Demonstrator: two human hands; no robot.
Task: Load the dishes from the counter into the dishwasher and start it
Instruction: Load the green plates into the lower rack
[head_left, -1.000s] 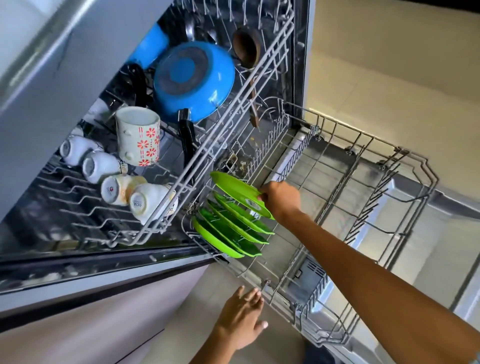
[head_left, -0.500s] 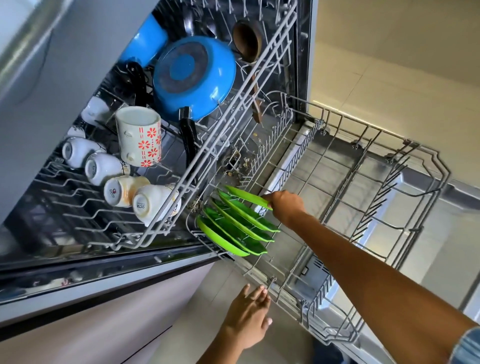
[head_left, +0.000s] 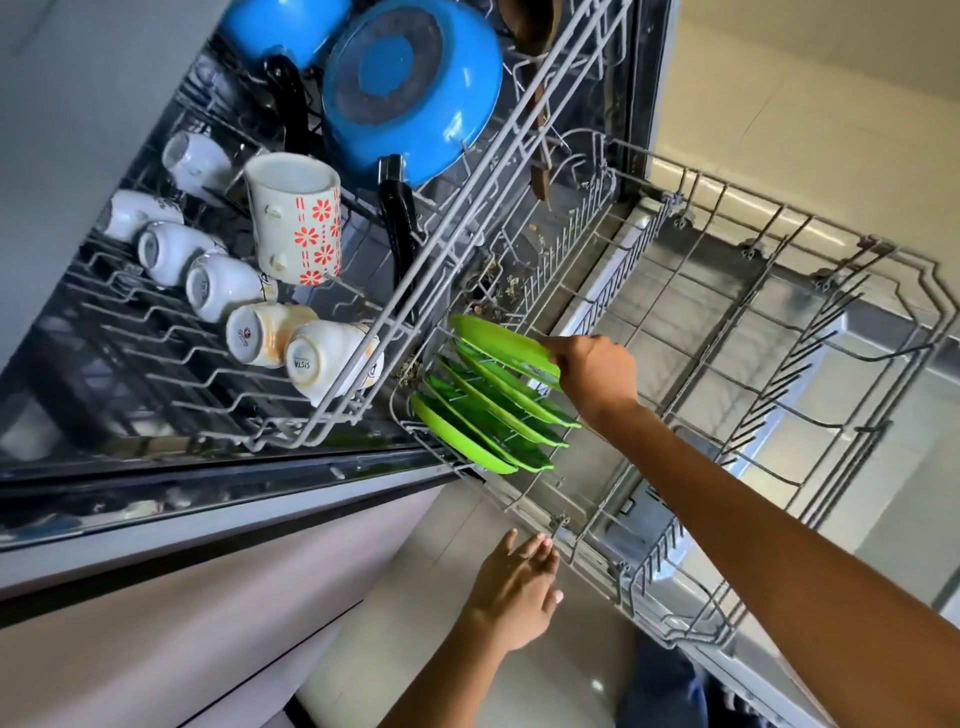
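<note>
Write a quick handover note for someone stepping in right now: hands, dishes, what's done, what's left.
Right hand grips the top green plastic plate, which tilts at the end of the plate row in the grey wire lower rack.
Left hand is open, its fingertips at the rack's front rim.
Done: four more green plates are slotted; white cups, a floral mug and a blue pan sit in the upper rack.
Left: seat this plate, push the racks in, shut the door, start.

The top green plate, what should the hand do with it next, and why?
Probably ease the top green plate down between the tines and let go. The right hand grips its edge, and it leans above four green plates already slotted in the lower rack. The left hand hovers open beside the rack's front.
</note>
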